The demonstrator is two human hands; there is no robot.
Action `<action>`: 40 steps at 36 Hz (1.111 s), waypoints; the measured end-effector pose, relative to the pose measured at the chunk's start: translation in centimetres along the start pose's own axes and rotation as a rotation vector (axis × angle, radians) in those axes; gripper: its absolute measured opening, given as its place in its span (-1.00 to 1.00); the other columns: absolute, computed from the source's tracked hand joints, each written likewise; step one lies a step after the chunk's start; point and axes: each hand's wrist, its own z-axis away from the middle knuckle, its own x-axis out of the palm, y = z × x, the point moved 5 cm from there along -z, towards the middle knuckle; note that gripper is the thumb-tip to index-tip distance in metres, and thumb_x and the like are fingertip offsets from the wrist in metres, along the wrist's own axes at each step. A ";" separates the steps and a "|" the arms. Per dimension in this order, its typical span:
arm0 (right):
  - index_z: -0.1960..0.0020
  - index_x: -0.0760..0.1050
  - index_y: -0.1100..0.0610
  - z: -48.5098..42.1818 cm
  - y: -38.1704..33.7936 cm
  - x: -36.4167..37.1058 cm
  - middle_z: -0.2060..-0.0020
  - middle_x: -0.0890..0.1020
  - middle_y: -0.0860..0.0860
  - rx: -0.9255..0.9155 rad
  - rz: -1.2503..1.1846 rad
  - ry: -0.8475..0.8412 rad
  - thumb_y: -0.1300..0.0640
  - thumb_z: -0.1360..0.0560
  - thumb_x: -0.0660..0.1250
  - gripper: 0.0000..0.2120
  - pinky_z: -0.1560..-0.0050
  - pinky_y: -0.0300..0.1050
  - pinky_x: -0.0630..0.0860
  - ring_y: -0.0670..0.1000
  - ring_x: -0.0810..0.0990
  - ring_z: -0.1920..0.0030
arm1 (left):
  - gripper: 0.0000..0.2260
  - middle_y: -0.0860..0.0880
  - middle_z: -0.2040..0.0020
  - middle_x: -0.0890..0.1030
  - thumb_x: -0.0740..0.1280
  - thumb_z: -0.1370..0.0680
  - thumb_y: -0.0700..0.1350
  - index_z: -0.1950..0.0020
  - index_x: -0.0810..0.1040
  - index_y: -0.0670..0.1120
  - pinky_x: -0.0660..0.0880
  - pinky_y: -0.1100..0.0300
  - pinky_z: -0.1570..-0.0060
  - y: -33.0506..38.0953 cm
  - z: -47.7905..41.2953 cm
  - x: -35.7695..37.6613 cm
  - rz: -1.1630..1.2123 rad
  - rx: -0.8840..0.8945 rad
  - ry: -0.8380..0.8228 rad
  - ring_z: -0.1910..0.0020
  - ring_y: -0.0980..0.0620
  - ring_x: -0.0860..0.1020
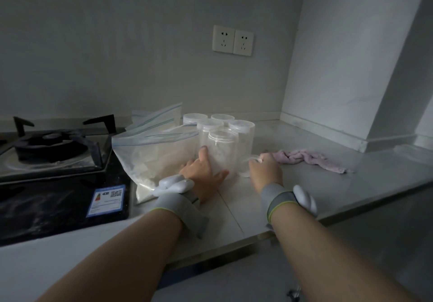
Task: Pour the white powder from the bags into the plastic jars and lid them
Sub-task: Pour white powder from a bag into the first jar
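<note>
Open jar point(222, 147) beside bag point(154, 156) of white powder point(145, 191); lidded jars point(241, 125) behind.

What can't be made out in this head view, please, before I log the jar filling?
Head view, dim throughout:
- Open jar contents: translucent wall and gloom hide any powder level.
- Left hand: most fingers hidden round that jar.
- Right hand: grips what seems a clear lid, blurred.
- Rear jars: contents masked by the open jar.
- Stove label text: too small.
</note>
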 end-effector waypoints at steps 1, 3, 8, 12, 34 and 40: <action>-0.20 0.38 0.33 0.2 -0.1 0.0 -0.24 0.46 0.31 -0.008 0.017 -0.006 0.22 -0.55 0.13 -0.72 -0.06 -0.06 0.31 0.25 0.42 -0.24 | -0.34 -0.21 -0.34 0.43 0.18 -0.56 0.18 -0.49 0.00 -0.12 0.24 0.07 -0.27 0.0 0.1 0.0 -0.016 -0.006 0.011 -0.33 -0.18 0.37; -0.27 0.35 0.33 0.3 -0.2 0.1 -0.26 0.44 0.30 -0.021 0.039 -0.025 0.23 -0.54 0.13 -0.67 -0.06 -0.07 0.29 0.23 0.41 -0.26 | -0.35 -0.19 -0.31 0.46 0.18 -0.56 0.18 -0.49 0.01 -0.12 0.25 0.06 -0.26 -0.1 0.0 0.1 -0.050 -0.010 0.027 -0.31 -0.17 0.38; -0.44 0.15 0.30 1.0 -0.5 0.2 -0.43 0.26 0.22 -0.073 0.040 -0.064 0.25 -0.54 0.15 -0.50 -0.29 -0.17 0.13 0.16 0.21 -0.43 | -0.43 -0.11 -0.30 0.47 0.22 -0.53 0.15 -0.42 0.12 -0.09 0.25 0.05 -0.24 -0.4 0.2 0.1 -0.105 0.007 0.078 -0.32 -0.14 0.37; -0.38 0.30 0.24 1.6 -0.4 -0.5 -0.35 0.35 0.22 -0.087 -0.026 -0.002 0.20 -0.47 0.28 -0.50 -0.36 -0.09 0.17 0.18 0.27 -0.39 | -0.53 -0.07 -0.32 0.43 0.24 -0.51 0.08 -0.35 0.25 -0.05 0.28 0.04 -0.23 -0.4 0.7 -0.3 -0.147 0.040 0.149 -0.32 -0.12 0.34; -0.38 0.28 0.00 6.9 -4.8 4.8 -0.33 0.42 0.11 -0.235 0.440 -0.319 -0.04 -0.48 0.20 -0.52 -0.29 0.01 0.29 0.17 0.37 -0.33 | -0.58 -0.07 -0.55 0.03 0.15 -0.47 -0.04 -0.33 0.33 -0.02 -0.29 -0.22 -0.35 -5.0 3.5 -4.6 -0.502 0.034 0.335 -0.53 -0.18 -0.08; -0.33 0.34 0.03 6.1 -5.1 5.7 -0.30 0.45 0.10 -0.208 0.483 -0.291 -0.06 -0.47 0.22 -0.54 -0.29 0.00 0.30 0.16 0.38 -0.31 | -0.47 -0.13 -0.54 -0.04 0.25 -0.48 0.01 -0.42 0.17 0.04 -0.14 -0.33 -0.37 -6.1 2.4 -4.3 -0.315 -0.114 0.364 -0.51 -0.19 -0.02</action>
